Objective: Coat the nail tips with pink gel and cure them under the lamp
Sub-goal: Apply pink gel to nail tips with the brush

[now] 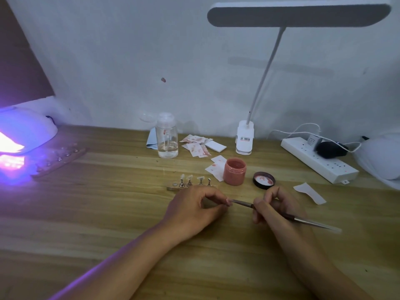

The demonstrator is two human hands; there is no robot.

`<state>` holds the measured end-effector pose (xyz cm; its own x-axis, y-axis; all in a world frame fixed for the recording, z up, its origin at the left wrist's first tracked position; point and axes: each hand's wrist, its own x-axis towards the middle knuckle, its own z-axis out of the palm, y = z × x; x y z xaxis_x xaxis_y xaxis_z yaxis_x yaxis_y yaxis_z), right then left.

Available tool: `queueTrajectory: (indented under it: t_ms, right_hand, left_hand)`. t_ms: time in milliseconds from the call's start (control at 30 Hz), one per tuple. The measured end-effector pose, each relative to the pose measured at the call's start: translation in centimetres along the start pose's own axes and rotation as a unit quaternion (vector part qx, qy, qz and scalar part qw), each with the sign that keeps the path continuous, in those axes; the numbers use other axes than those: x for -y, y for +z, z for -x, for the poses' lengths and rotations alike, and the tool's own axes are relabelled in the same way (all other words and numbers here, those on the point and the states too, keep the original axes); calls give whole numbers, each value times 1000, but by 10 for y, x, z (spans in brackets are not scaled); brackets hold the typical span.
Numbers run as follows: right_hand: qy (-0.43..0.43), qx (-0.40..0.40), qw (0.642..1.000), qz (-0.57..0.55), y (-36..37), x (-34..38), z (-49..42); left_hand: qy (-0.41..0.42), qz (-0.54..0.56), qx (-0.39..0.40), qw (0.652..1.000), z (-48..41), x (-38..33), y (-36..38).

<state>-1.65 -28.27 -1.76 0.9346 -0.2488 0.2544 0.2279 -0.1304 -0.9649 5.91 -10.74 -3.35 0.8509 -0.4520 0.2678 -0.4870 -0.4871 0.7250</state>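
Nail tip [228,201] in left grip [194,210]; brush [243,203] in right grip [275,207]

No writing is showing clearly enough to read. The sticker [244,139] on the desk lamp's base [244,146] is carrying a red stripe and tiny dark print, and the label on the plug adapter [313,141] is blurring too.

Wall [129,61]: white, plain, one small reddish mark near centre. Dark panel [19,61] at far left. Table [108,224]: light wood grain, set against the wall. Desk lamp [298,14] (white, bar head, bent neck) stands at the far edge, right of centre.
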Motion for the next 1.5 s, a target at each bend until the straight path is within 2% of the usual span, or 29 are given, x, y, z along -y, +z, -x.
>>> queueTrajectory:
  t_ms: [1500]
  right_hand:
    - [8,-6,1000,18,-1,-3,-1]
  left_hand:
    - [-34,55,0,998,0,7,2]
